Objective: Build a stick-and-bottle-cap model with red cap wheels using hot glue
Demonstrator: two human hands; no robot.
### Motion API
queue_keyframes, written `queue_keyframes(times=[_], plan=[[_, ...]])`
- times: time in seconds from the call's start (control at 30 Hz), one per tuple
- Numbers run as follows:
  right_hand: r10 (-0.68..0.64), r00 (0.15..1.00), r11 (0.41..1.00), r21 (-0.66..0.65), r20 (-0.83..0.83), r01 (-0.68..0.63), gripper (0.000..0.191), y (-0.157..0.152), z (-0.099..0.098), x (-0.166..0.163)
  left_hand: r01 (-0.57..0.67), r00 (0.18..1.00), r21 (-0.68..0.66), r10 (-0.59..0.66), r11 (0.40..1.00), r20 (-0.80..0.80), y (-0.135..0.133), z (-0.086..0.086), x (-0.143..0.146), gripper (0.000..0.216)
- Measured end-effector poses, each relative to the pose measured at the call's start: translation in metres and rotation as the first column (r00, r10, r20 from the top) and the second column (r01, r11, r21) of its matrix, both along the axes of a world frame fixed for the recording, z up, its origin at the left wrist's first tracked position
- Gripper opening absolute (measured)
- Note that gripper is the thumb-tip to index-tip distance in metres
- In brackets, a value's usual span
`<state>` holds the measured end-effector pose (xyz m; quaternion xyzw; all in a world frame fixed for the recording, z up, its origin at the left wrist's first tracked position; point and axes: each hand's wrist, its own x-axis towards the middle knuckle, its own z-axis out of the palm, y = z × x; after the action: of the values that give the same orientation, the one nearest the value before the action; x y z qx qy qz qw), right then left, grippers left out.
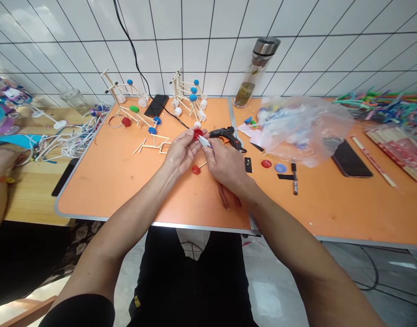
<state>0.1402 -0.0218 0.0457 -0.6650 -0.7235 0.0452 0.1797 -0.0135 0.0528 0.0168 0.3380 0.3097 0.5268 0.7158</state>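
Above the orange table, my left hand [181, 147] pinches a red bottle cap [197, 133] between thumb and fingers. My right hand [229, 163] is closed round a small knife, its pointed silver blade [204, 141] touching or very close to the cap. Its handle is mostly hidden in my fingers. Below the hands, a second red cap [196, 170] lies with a wooden stick against it. Red tool handles [224, 196], perhaps of pliers, stick out from under my right hand. Just behind that hand lies a black glue gun [225, 133].
Stick frames with coloured caps [134, 109] stand at the back. A glass tea bottle [252, 75] leans in view beside a plastic bag [304, 127]. Phones [352, 159], loose caps [280, 168] and a marker [295, 179] lie to the right. Another person's arm [0, 181] rests at left.
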Motion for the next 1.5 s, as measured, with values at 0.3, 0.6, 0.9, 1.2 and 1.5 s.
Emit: queue_keyframes(times=[0.3,0.6,0.9,1.2,1.5], plan=[[-0.013,1.0,1.0,0.008,0.004,0.013,0.049,0.001,0.002,0.0,-0.03,0.999,0.072,0.033,0.997,-0.038,-0.007,0.003,0.004,0.014],[-0.013,1.0,0.999,0.035,-0.017,0.014,0.044,0.001,0.0,0.006,-0.079,0.996,0.021,0.08,0.997,-0.048,-0.002,0.006,0.0,0.015],[0.006,0.997,0.994,0.105,-0.082,0.003,0.042,0.001,-0.004,0.006,-0.116,0.984,-0.255,0.145,0.96,0.099,-0.013,0.029,0.005,0.026],[-0.053,0.982,0.975,0.204,-0.184,0.091,0.035,0.011,-0.01,0.025,-0.075,0.973,-0.322,0.139,0.944,0.182,-0.014,0.037,0.003,0.038],[-0.078,0.978,0.969,0.216,-0.195,0.121,0.04,0.014,-0.012,0.027,-0.076,0.972,-0.313,0.141,0.947,0.189,-0.013,0.036,0.002,0.036]])
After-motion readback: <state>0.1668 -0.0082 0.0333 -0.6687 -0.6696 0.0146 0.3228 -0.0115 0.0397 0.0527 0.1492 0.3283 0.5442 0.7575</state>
